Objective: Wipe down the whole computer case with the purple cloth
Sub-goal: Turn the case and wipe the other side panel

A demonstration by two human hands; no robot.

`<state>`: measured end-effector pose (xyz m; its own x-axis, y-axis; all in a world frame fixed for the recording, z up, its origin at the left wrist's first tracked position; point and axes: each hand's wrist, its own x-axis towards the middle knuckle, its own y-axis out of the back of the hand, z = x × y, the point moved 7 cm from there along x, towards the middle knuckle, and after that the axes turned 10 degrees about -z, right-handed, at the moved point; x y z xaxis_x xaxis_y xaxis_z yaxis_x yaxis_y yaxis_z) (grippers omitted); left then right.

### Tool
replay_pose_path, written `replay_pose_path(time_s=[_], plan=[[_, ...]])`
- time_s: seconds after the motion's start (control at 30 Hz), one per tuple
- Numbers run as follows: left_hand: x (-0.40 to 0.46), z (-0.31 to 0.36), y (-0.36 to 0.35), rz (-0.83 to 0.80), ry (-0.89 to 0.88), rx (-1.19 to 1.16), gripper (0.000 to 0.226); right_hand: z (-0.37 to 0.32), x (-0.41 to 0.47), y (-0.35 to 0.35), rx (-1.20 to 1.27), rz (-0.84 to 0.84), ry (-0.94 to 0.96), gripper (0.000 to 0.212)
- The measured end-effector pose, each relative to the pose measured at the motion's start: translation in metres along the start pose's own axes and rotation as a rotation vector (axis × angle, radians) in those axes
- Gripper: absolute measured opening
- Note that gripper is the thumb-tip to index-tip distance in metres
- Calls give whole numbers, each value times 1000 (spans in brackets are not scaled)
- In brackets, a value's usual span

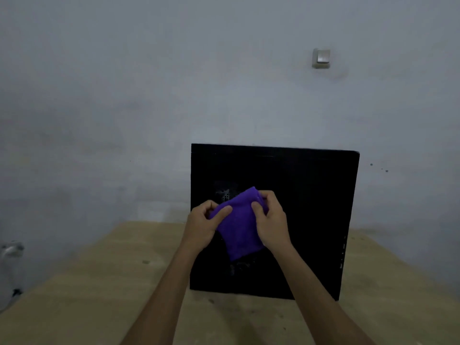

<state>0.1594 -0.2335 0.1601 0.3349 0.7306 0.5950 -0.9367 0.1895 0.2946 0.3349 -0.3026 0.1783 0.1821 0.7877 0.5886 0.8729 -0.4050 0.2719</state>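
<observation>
A black computer case stands upright on a wooden table, its broad side panel facing me. In front of that panel I hold the purple cloth, folded into a small pad that hangs down between my hands. My left hand pinches the cloth's upper left edge with thumb and fingers. My right hand grips its upper right edge, fingers curled over the top. I cannot tell whether the cloth touches the panel. A patch of vent holes shows just above the cloth.
The light wooden table reaches back to a grey wall. A wall switch sits high on the right. A pale fitting with a cable shows at the left edge. Small ports run down the case's right front edge.
</observation>
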Motion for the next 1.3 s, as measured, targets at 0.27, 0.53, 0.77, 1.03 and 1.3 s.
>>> replay_pose_path(time_s=[0.27,0.53,0.77,1.03,1.3], plan=[[34,32,50,445,-39,440,28,-51,59,-3,-462,70,261,12],[29,44,13,558,-151,371,28,-44,68,-5,-926,198,309,22],[27,10,-43,447,-180,1013,52,-45,67,1,-1065,235,463,30],[47,6,-45,360,-151,1070,68,-26,67,60,-1083,492,441,65],[75,28,-33,449,-231,1056,74,3,80,91,-1182,506,444,67]])
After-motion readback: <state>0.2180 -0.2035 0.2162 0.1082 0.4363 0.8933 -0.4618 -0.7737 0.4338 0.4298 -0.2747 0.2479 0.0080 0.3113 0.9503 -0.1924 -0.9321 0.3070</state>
